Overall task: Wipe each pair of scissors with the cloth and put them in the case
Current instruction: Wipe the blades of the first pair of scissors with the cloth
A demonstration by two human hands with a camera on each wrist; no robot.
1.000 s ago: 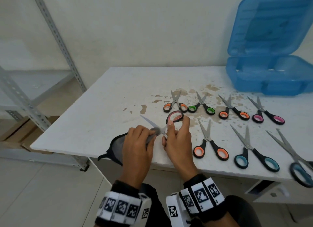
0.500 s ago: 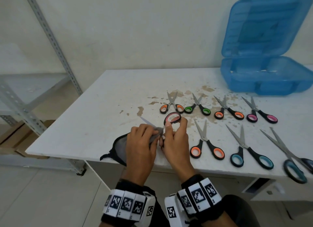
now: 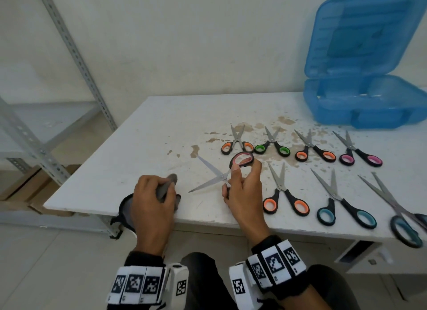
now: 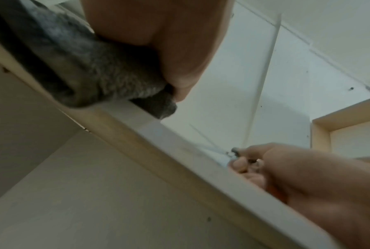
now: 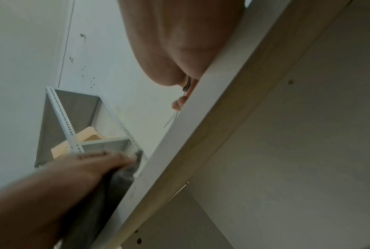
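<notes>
The right hand (image 3: 243, 189) holds the pink-handled scissors (image 3: 221, 176) by the handles, fingers curled around them, one pink loop (image 3: 241, 160) standing up above the fingertips. The blades are spread wide: one points to about 10 o'clock, the other to about 8 o'clock, so the long axis of the scissors runs roughly from 3 o'clock at the handles to 9 o'clock at the tips. The tips are just above the bench (image 3: 161, 129), or touching it; I cannot tell which.

The left hand (image 3: 153, 201) is at 9 o'clock from the blades, near but apart from them. Its fingers are closed around a bunch of the grey cloth (image 3: 167, 185), and the rest of the cloth hangs over the near edge of the bench.

In my judgement the open blades point toward the cloth hand, so the left hand is the nearer one for wiping them. The blue case (image 3: 365, 101) stands open at about 1 o'clock, well apart, on the right hand's side. The other scissors lie in rows at 3 o'clock.
</notes>
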